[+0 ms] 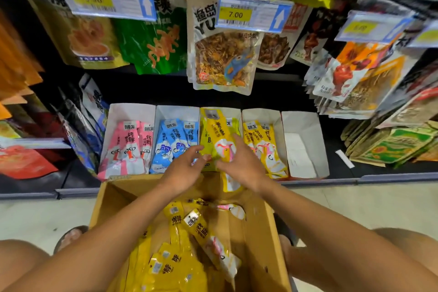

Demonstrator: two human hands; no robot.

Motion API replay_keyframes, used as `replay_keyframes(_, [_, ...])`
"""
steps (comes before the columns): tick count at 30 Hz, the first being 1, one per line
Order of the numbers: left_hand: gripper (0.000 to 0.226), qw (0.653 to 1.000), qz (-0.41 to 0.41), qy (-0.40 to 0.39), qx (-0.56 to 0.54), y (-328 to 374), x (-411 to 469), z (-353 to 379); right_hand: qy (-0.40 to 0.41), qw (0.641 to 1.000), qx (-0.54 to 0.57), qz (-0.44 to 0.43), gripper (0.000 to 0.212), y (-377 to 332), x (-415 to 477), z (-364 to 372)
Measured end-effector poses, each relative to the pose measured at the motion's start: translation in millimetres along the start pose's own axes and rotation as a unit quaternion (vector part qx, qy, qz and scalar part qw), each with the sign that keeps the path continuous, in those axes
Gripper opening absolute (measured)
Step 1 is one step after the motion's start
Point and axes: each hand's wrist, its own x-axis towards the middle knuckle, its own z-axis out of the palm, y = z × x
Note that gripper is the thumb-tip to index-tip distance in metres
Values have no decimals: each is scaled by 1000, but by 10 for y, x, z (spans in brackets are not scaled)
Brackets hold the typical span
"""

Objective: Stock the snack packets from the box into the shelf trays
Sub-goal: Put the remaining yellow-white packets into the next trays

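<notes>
Five trays (305,125) are counted; yellow packets (219,140) are gripped by left hand (183,168) and right hand (241,163).

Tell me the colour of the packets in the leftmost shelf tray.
Pink and white packets, seen in the head view.

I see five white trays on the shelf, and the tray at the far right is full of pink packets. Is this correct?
Not quite. In the head view the far right tray holds no packets at all; the pink packets fill the far left tray. The count of five white trays is right.
</notes>
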Motion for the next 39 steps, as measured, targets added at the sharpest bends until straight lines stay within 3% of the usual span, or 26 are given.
replay_keyframes(2, [53, 987, 17, -7, 162, -198, -3, -1, 25, 999, -3, 26, 100, 211, 198, -149])
replay_keyframes(5, [63, 931, -31, -82, 355, -506, -52, 53, 35, 996, 0, 83, 84, 597, 495, -318])
replay_keyframes(8, [71, 891, -61, -137, 428, -757, -109, 131, 45, 993, -11, 108, 62, 914, 723, -368])
replay_keyframes(12, [79, 851, -39, -121, 510, -875, -135, 210, 44, 985, -85, 145, 74, 1183, 949, -293])
replay_keyframes(20, [85, 840, -29, -119, 529, -976, -73, 246, 17, 977, -94, 193, 99, 1608, 1366, 22])
replay_keyframes(23, [85, 839, -35, -125, 529, -997, -69, 234, 32, 977, -121, 174, 88, 1544, 1279, 29])
replay_keyframes(32, [83, 838, -34, -148, 524, -967, -35, 163, 16, 981, -149, 126, 80, 1364, 1009, -162])
replay_keyframes(39, [75, 863, 3, -129, 488, -855, -172, 38, 18, 988, -147, 53, 74, 1111, 530, -326])
